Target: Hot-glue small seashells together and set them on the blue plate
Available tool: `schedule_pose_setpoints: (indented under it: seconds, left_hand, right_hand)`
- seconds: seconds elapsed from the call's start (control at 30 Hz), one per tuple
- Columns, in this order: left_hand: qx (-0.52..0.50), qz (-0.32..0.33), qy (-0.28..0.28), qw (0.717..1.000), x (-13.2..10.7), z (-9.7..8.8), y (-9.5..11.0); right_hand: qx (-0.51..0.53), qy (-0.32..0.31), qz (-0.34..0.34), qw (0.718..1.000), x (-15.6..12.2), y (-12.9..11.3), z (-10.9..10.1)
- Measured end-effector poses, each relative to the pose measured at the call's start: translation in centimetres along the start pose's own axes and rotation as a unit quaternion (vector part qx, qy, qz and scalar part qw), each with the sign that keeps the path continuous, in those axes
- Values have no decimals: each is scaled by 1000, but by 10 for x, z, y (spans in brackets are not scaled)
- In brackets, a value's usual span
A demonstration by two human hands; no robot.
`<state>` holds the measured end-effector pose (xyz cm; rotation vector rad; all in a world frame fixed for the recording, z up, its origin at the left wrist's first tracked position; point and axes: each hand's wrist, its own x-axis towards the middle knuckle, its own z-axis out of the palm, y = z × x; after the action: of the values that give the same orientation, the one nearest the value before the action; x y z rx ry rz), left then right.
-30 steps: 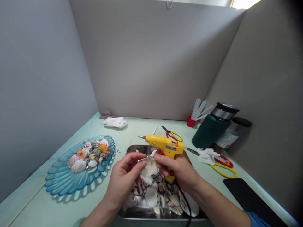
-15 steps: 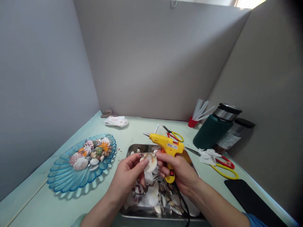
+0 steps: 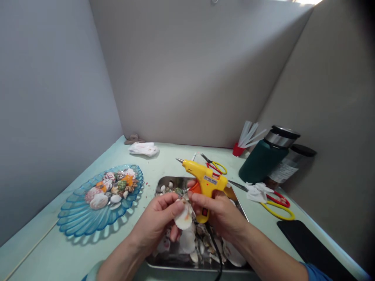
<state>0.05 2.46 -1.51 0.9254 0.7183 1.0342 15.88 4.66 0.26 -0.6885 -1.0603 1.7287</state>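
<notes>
Between the thumb and fingers of my left hand (image 3: 158,214) is a pale scallop shell (image 3: 184,217) with an orange-brown patch. My right hand (image 3: 224,210) wraps round the handle of a yellow hot glue gun (image 3: 205,175), whose metal nozzle points up and to the left. The right thumb and fingertip come close to the shell's upper edge; whether they touch it is hard to tell. Below both hands lies a metal tray (image 3: 172,265) with many loose shells, partly hidden by my hands and the gun's black cord.
A blue scalloped glass dish (image 3: 84,222) holding shells stands left. Small scissors (image 3: 215,166), larger scissors (image 3: 279,210), crumpled tissue (image 3: 259,192), a green bottle (image 3: 265,160), a jar (image 3: 288,164), a red cup of glue sticks (image 3: 238,150) and a black phone-like slab (image 3: 310,242) lie right.
The shell has turned and dropped slightly in my left hand. My right fingers have shifted off its top edge towards the orange trigger, and the glue gun has moved a little left.
</notes>
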Motion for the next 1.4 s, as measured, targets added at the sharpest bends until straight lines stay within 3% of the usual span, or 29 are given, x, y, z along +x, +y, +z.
schedule_pose_setpoints:
  seconds: [0.13, 0.43, 0.6, 0.67, 0.77, 0.9, 0.97, 1.07, 1.4]
  left_hand:
    - [-18, 33, 27, 999, 2, 0, 0]
    - [-107, -41, -120, 986, 0, -2, 3]
    - [-111, -52, -151, 981, -1, -2, 1]
    - [-86, -61, -120, 987, -1, 1, 2]
    - [-56, -56, -23, 997, 0, 5, 5]
    - [40, 28, 112, 992, 0, 6, 11]
    - [118, 70, 150, 979, 0, 6, 14]
    - [178, 94, 149, 968, -1, 7, 14]
    - [166, 76, 137, 974, 0, 4, 10]
  right_hand:
    - [-11, -16, 3, 1000, -2, 4, -2]
    - [-45, -73, -26, 996, -6, 3, -1]
    - [-56, -91, -16, 994, -10, 2, 1]
    - [-67, -86, -9, 994, -10, 1, 1]
    - [-66, -60, -24, 996, -7, 1, 2]
    - [-69, 15, -40, 997, -2, 0, 1]
    - [-103, 54, -40, 992, 0, 0, 1]
    - [-146, 74, -47, 985, 1, -1, 3]
    - [-185, 107, -42, 976, -2, -2, 5]
